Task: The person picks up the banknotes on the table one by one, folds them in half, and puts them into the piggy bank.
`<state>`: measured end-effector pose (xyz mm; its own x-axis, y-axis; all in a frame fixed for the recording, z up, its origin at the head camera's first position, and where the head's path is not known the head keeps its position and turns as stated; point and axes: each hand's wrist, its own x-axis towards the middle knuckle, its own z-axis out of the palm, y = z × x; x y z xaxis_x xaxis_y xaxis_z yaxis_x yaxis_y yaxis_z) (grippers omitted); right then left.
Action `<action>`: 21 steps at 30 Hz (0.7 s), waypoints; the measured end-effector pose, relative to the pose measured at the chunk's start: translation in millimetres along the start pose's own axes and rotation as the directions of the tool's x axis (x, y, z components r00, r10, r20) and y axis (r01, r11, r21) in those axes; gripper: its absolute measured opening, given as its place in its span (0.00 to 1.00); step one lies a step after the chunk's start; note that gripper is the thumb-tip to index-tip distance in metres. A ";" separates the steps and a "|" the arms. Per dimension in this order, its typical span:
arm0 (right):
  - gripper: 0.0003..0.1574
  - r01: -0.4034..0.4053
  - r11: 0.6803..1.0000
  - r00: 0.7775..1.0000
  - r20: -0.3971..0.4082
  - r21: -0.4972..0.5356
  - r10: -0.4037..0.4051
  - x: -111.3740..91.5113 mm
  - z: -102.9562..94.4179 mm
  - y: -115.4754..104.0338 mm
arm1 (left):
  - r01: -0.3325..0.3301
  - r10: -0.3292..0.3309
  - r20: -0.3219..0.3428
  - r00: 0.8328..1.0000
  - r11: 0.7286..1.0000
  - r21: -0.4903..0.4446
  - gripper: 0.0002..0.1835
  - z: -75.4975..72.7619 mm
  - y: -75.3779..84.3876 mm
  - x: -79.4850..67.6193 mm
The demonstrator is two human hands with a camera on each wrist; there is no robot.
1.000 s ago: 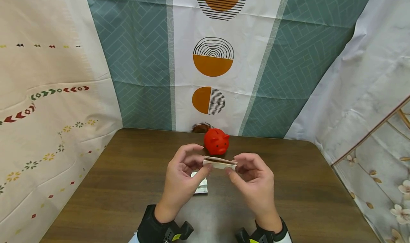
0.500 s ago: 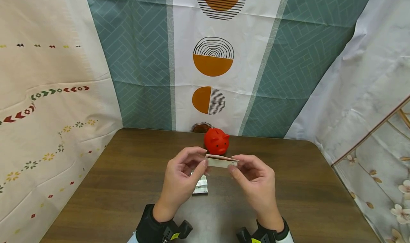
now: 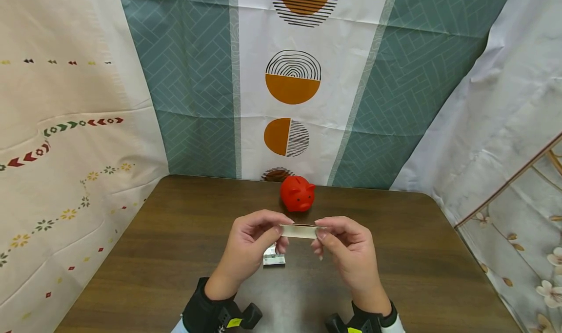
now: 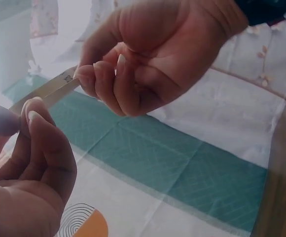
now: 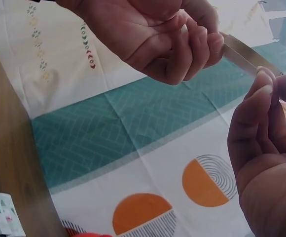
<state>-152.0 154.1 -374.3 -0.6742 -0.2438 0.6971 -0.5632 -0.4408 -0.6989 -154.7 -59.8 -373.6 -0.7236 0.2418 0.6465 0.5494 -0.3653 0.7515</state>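
Observation:
A narrow folded banknote (image 3: 299, 232) is stretched level between both hands above the table, its pale side facing the head camera. My left hand (image 3: 249, 247) pinches the left end between thumb and fingers. At the other end, my right hand (image 3: 353, 257) pinches it the same way. Both wrist views show the folded strip (image 4: 52, 91) between the fingertips, with small dark print in the left one. Behind my left fingers lies a second folded paper, white and green like a banknote (image 3: 274, 259), on the table, partly hidden by the hand.
A red piggy bank (image 3: 297, 194) stands near the back edge of the brown wooden table (image 3: 184, 235), beyond the hands. Patterned cloth (image 3: 197, 103) hangs behind the table, and more cloth hangs at both sides.
Both hands have come slightly lower and nearer with the banknote. Its fold, which gaped before, now looks flatter and more level. The piggy bank and the paper on the table stay put.

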 end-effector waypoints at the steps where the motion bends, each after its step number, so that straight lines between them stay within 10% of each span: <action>1: 0.23 -0.003 1.000 1.000 0.010 0.031 0.003 0.1 -0.1 -0.1 | -0.001 0.001 0.003 1.000 1.000 -0.024 0.08 0.2 0.2 0.2; 14: 0.31 0.039 0.995 0.999 -0.020 0.088 -0.037 3.1 5.2 3.9 | -0.040 0.041 -0.021 0.999 0.998 0.043 0.08 2.0 -0.6 0.3; 21: 0.12 -0.082 0.969 0.978 -0.208 -0.234 0.032 -1.0 10.7 0.4 | -0.007 0.020 -0.062 0.998 0.978 0.207 0.08 4.0 0.0 -0.1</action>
<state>-146.4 145.0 -373.7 -0.7767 -0.0729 0.6257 -0.6024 -0.2046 -0.7716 -152.9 -56.2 -373.1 -0.7368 0.1785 0.6521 0.6290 -0.1728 0.7580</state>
